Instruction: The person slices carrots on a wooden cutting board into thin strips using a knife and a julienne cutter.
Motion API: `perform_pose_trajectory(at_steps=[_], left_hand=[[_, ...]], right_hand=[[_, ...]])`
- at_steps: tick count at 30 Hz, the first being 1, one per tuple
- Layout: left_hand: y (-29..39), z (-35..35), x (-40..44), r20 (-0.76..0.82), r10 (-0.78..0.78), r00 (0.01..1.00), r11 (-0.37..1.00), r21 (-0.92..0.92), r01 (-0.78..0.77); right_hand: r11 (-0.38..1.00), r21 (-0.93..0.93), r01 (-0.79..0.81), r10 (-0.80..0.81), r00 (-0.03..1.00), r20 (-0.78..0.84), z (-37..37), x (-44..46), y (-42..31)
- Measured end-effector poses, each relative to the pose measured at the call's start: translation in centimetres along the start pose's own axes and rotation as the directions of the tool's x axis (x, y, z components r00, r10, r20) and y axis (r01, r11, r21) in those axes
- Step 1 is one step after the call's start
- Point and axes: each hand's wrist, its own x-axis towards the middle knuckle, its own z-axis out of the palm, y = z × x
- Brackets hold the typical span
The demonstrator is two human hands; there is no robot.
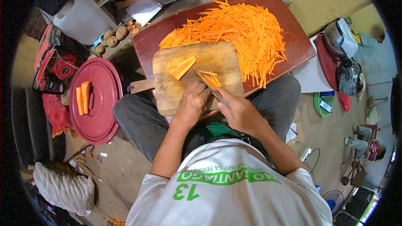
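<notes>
My right hand [238,111] is closed round a knife [217,95], its blade pointing up and left over the wooden cutting board [167,94]. My left hand [194,101] is at the board's lower middle, close beside the knife, with its fingers curled; what they hold, if anything, is hidden. Several thin carrot strips [209,78] lie at the blade, just above the hands. A flat-cut piece of carrot [183,68] rests on the board to the upper left. Behind the board, a large heap of carrot strips [251,33] covers much of the red table [146,44].
At the left, two peeled carrot pieces [83,98] lie on a red round lid [100,123]. Brown round roots [112,41] sit beyond it. A green basket [323,104] is on the floor at the right. Other people [366,142] are at the far right.
</notes>
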Motion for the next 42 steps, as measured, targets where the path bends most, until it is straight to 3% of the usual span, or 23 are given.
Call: perform_pose_trajectory(at_steps=[2,5,8,11,14,17,20,26,29,32,35,38,42], left_hand=[[0.4,-0.4,-0.1,0.019,-0.026,0.999,0.999,0.031,0.025],[0.4,-0.3,-0.1,0.002,-0.023,1.000,0.999,0.029,0.023],[0.4,-0.2,0.0,-0.006,-0.037,0.999,0.999,0.008,0.037],[0.1,0.3,-0.1,-0.036,-0.007,0.999,1.000,0.015,0.008],[0.2,-0.1,0.0,0.005,-0.012,1.000,0.999,0.036,0.012],[0.6,-0.3,0.0,0.013,-0.036,0.999,0.999,0.018,0.036],[0.8,-0.2,-0.2,0.006,-0.043,0.999,0.998,0.055,0.043],[0.5,0.1,-0.2,0.039,-0.074,0.996,0.995,0.077,0.071],[0.5,0.0,-0.2,0.028,-0.062,0.998,0.996,0.067,0.060],[0.2,0.4,-0.4,-0.025,-0.031,0.999,0.999,0.036,0.032],[0.7,-0.3,0.0,0.027,-0.039,0.999,0.997,0.062,0.037],[0.5,0.1,0.0,-0.007,-0.023,1.000,0.998,0.058,0.023],[0.6,-0.1,-0.3,0.017,-0.047,0.999,0.998,0.052,0.046]], right_hand=[[0.998,0.052,-0.028,0.027,0.999,0.018,-0.9,-0.9,-0.9],[0.969,0.038,-0.245,0.235,0.957,0.172,-3.0,-2.3,-3.3],[0.962,0.025,-0.271,0.264,0.952,0.154,-2.3,-1.7,-3.1],[0.997,0.027,-0.075,0.074,0.997,0.034,0.1,-0.1,-0.4],[0.998,0.014,-0.058,0.057,0.997,0.058,-0.4,0.4,-0.6],[0.997,0.057,-0.051,0.050,0.998,0.026,-1.8,-1.1,-2.2],[0.954,0.076,-0.291,0.274,0.945,0.176,-3.1,-2.0,-3.5],[0.997,0.056,-0.044,0.043,0.999,0.016,-0.2,0.5,-0.8],[0.997,0.082,0.002,0.000,1.000,-0.028,-0.4,0.2,-0.6],[0.954,0.198,-0.227,0.217,0.973,0.074,-2.1,-1.4,-2.3],[0.943,0.096,-0.320,0.300,0.937,0.178,-2.8,-1.7,-3.3],[0.995,0.059,-0.075,0.076,0.997,-0.001,-0.1,-1.1,-0.9],[0.991,0.057,-0.118,0.114,0.991,0.064,0.0,0.3,-0.7]])
